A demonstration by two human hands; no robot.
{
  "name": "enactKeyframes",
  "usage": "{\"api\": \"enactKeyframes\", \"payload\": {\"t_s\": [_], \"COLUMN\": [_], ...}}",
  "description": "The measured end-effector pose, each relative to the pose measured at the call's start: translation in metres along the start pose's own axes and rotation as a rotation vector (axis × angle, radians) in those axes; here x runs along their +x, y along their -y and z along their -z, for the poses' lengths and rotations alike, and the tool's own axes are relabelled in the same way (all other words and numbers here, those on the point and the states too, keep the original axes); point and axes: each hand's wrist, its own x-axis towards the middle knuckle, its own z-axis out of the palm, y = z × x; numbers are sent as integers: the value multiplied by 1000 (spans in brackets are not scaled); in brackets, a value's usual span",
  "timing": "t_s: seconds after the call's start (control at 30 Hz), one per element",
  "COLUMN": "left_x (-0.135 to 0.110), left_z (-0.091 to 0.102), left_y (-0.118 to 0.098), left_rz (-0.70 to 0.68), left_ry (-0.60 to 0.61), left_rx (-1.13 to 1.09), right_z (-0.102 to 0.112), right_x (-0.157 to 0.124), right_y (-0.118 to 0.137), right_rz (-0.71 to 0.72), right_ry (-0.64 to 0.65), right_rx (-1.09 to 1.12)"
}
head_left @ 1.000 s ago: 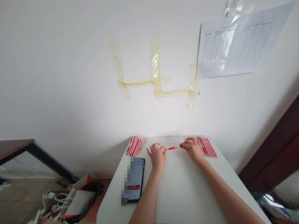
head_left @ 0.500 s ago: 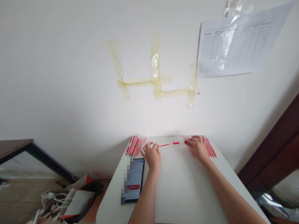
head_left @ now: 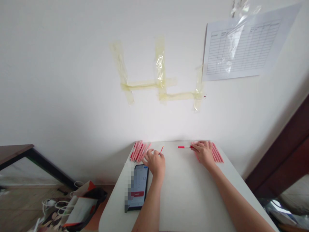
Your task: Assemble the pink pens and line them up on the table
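Note:
My left hand (head_left: 155, 162) is closed in a pinch on a thin red stick (head_left: 162, 149), which looks like a pen refill and points up and away. Just left of its fingers lies a pile of pink pens (head_left: 139, 152). My right hand (head_left: 204, 152) grips a slim red-and-white pen (head_left: 181, 147), its red end pointing left; the fingers cover the other end. Under and beside that hand is a row of pink pens (head_left: 218, 153), partly hidden by it. A gap separates the stick from the red-and-white pen.
A phone (head_left: 138, 190) with its screen lit lies on the white table (head_left: 188, 193), left of my left forearm. The wall (head_left: 156, 122) rises at the table's back edge. Bags and white cables (head_left: 62, 206) are on the floor at the left.
The thin red stick has swung from pointing right, towards the red-and-white pen, to pointing up and away. My left hand has shifted slightly left; the right hand stays in place.

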Motion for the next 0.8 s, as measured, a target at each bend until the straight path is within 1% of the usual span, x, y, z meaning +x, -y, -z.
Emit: {"api": "enactKeyframes", "payload": {"t_s": [0.13,0.2,0.57,0.8], "left_x": [-14,-19,-20,-19], "left_z": [3,3,-4,-5], "left_y": [-9,-12,-8,-6], "left_rz": [-135,-155,-151,-126], "left_ry": [23,45,171,191], "left_rx": [9,22,145,167], "right_z": [0,0,-2,-1], "right_x": [0,-1,0,-1], "right_y": [1,1,1,3], "right_rz": [-1,-2,7,4], "right_ry": [9,9,8,11], "right_rx": [-2,-3,7,25]}}
